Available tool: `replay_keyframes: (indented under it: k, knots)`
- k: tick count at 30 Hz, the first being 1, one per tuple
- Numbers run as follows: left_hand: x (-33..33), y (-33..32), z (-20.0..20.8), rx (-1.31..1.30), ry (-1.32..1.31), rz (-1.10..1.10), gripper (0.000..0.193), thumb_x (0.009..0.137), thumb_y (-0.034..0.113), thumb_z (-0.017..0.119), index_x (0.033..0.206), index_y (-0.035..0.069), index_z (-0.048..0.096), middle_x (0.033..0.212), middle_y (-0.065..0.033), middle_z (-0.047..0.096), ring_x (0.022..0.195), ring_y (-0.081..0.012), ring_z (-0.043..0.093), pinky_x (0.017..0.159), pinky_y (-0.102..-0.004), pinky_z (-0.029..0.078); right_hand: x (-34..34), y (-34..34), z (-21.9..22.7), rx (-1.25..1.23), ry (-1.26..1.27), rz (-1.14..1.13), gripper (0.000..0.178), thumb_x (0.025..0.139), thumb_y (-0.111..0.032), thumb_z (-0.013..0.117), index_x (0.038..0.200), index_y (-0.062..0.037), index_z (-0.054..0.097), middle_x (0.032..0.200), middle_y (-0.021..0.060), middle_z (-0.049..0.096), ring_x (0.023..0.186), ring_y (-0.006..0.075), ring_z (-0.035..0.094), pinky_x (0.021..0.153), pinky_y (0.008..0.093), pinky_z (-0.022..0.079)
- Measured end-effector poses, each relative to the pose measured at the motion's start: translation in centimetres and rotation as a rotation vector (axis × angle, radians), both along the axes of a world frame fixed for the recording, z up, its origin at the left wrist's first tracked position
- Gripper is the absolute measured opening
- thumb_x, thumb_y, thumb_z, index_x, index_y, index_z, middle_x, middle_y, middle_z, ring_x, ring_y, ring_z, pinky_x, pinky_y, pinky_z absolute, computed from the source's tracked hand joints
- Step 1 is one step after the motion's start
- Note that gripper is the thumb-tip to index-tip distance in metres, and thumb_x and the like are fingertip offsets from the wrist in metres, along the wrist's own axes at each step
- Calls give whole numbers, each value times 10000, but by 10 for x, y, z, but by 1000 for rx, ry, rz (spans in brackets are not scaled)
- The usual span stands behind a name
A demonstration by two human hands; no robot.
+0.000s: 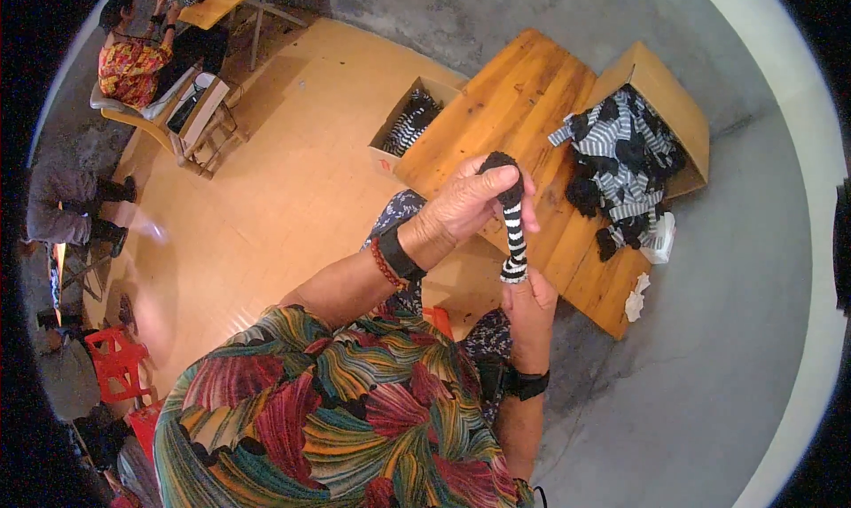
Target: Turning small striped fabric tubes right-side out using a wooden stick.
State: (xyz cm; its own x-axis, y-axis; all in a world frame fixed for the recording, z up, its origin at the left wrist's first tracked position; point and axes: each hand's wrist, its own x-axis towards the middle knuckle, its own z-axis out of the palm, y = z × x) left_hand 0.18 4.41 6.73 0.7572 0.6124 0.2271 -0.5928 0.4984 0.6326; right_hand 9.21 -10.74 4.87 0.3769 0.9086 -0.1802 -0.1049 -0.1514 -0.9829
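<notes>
A narrow black-and-white striped knit sock [514, 229] stretches between my hands above the wooden table. My left hand [465, 198] is closed round its solid black end, with the thumb pressed on top. My right hand [530, 304] grips the lower striped end, where the knit is bunched; its fingers are partly hidden. On the right of the table lies a heap of similar striped and black knit pieces [625, 153], spilling from a tipped cardboard box [687, 144].
Left of the wooden table [496, 91] stands an open cardboard box [425, 89] with more striped knitwear. A white packet [660, 239] and crumpled paper [636, 298] lie near the right table edge. Other people sit at the far left, near a red stool [118, 362].
</notes>
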Motion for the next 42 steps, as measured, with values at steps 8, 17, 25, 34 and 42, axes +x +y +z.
replay_keyframes:
  k: [8,17,25,34,42]
  knots:
    - [13,-28,-5,-89,-53,13,436,832,429,475,872,-2,533,662,-128,591,637,-242,607,589,-320,499,-18,5,12,8,258,-67,198,845,-223,507,758,-46,490,514,-25,382,400,61,309,392,193,242]
    - [-3,-6,32,206,58,54,254,822,250,530,932,21,538,798,-69,587,765,-157,571,701,-276,453,-3,-3,13,10,420,22,216,859,-232,474,737,-54,460,473,-27,343,370,72,277,392,223,256]
    - [-6,3,31,327,138,-71,160,851,193,494,882,41,532,767,-46,589,718,-126,568,647,-239,447,6,-13,17,-81,90,9,242,858,-246,484,715,-51,478,491,-41,356,405,46,294,385,194,215]
    - [19,-29,-2,-29,52,97,229,859,266,481,859,38,501,634,-72,566,515,-139,556,494,-235,457,1,-14,15,-80,261,-8,242,841,-263,506,719,-56,479,469,-40,337,383,58,288,375,198,214]
    - [11,-41,28,88,69,-44,271,844,318,495,810,51,464,582,-34,514,492,-99,503,478,-202,423,-21,-2,7,178,825,164,230,842,-236,486,713,-47,465,449,-7,355,352,107,297,370,269,250]
